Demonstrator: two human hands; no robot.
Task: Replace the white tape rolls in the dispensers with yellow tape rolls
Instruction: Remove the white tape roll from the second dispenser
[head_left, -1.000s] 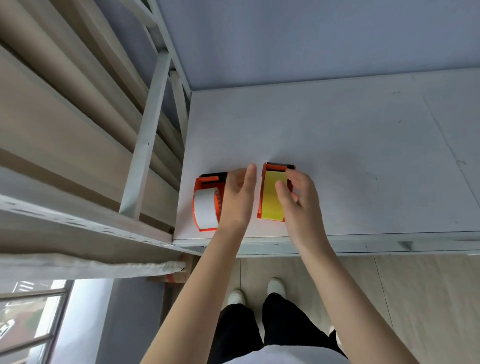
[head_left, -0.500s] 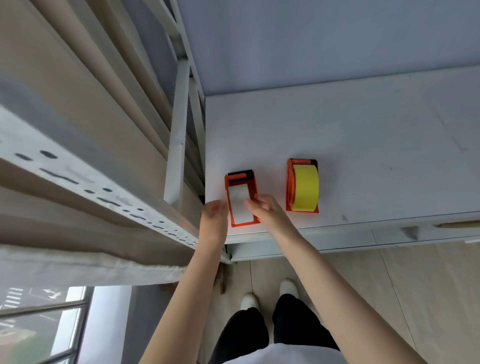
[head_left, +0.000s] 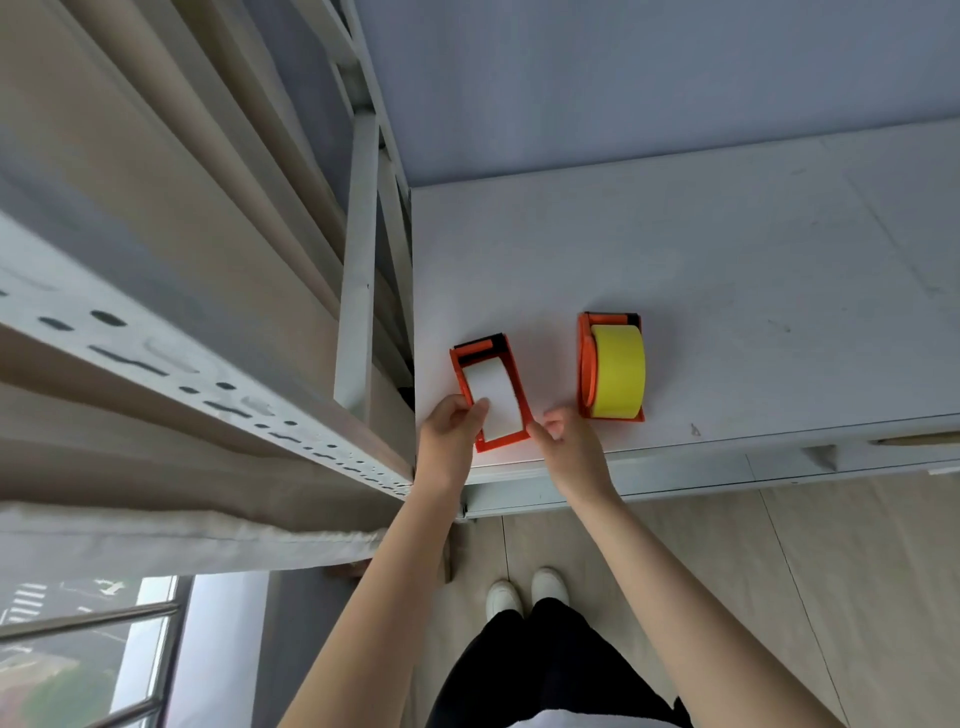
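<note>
Two orange tape dispensers stand near the front edge of the white table. The left dispenser holds a white tape roll and sits slightly turned. The right dispenser holds a yellow tape roll. My left hand grips the left dispenser's left side, with the thumb lying on the white roll. My right hand has curled fingers, and its fingertips pinch that dispenser's near right corner. Nothing touches the yellow roll's dispenser.
A white metal bed frame with a ladder post and wooden slats rises close on the left of the table. The table's front rail runs below the dispensers. Wood floor and my white shoes lie beneath; a window is at bottom left.
Both hands left the yellow-roll dispenser and moved left to the white-roll dispenser. The left hand now grips its side; the right hand slid from its top to its near right corner.
</note>
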